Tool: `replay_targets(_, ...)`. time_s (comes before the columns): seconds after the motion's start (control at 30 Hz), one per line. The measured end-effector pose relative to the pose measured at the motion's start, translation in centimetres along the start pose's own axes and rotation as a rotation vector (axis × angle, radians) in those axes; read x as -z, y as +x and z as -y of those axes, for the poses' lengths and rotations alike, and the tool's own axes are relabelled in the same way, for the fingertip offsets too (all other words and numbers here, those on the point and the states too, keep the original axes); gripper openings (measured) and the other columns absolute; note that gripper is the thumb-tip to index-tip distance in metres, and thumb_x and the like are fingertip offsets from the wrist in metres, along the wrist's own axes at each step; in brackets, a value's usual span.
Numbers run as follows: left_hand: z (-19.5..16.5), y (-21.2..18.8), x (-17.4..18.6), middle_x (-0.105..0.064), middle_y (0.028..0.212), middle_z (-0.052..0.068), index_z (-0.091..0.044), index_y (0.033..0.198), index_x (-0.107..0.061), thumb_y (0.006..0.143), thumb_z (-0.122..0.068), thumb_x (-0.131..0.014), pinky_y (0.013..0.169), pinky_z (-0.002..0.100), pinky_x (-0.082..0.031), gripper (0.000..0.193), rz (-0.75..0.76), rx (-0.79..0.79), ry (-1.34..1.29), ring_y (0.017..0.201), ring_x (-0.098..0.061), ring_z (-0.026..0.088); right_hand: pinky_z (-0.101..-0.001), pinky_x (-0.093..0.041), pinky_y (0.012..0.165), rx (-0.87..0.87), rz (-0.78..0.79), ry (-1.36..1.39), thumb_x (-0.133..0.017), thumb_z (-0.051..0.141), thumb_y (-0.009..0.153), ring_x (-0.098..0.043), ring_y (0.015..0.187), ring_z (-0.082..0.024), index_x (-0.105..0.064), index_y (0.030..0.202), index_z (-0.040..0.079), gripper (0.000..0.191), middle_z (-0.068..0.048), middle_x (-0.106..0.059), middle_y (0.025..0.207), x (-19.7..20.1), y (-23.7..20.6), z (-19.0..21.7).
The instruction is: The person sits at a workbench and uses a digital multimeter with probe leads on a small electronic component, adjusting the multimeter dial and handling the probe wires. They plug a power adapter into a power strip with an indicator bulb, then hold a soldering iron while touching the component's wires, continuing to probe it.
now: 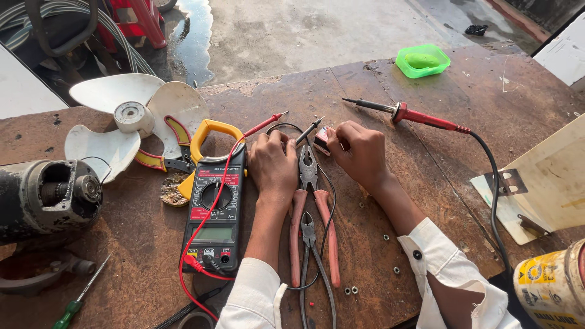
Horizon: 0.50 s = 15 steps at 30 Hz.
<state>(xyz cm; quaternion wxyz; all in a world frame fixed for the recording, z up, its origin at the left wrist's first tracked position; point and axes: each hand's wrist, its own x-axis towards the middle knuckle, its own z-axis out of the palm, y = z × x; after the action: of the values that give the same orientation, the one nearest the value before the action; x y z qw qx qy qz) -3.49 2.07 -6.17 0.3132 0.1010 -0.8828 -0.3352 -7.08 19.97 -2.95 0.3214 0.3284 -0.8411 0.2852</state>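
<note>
My left hand (pixel 272 163) rests on the brown worktable (pixel 426 176), fingers curled around the black test probe (pixel 309 130), beside a black clamp meter (pixel 212 213) with a yellow jaw. The red test probe (pixel 263 125) lies just left of that hand, its red lead running back to the meter. My right hand (pixel 361 152) pinches a small red and white part (pixel 323 140), which the black probe tip nearly touches. Red-handled pliers (pixel 311 213) lie between my forearms.
A red-handled soldering iron (pixel 414 114) lies behind my right hand. A white fan blade (pixel 131 119) and a dark motor (pixel 46 198) sit at the left. A green dish (pixel 422 61) stands far back; a cream panel (pixel 542 183) and yellow can (pixel 551 289) at right. Small nuts (pixel 350 290) and thin tweezers (pixel 314 268) lie near me.
</note>
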Motion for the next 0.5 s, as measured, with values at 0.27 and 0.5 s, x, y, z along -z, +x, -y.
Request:
replay_targets(0.27,-0.4,0.1,0.8,-0.065,0.098,0.015,-0.006,0.093,-0.073,0.089,-0.027,-0.076,0.083,0.049,-0.052,0.022,0.088,-0.001,0.014,0.095,-0.067,0.036,-0.0451,-0.05,0.055,0.165,0.208,0.002,-0.071,0.02,0.095,-0.062,0.058,-0.035,-0.06,0.073,0.002,0.031,-0.015,-0.061,0.068,-1.2,-0.3,1.6)
replay_targets(0.5,-2.7,1.3,2.8,-0.066,0.102,0.016,-0.005,0.1,-0.071,0.099,-0.023,-0.067,0.067,0.048,-0.056,0.019,-0.04,-0.075,-0.046,0.08,-0.071,0.038,-0.0448,-0.051,0.056,0.187,0.25,0.061,-0.069,0.021,0.097,-0.063,0.062,-0.036,-0.063,0.079,0.002,0.027,-0.016,-0.062,0.075,-1.3,0.0,1.3)
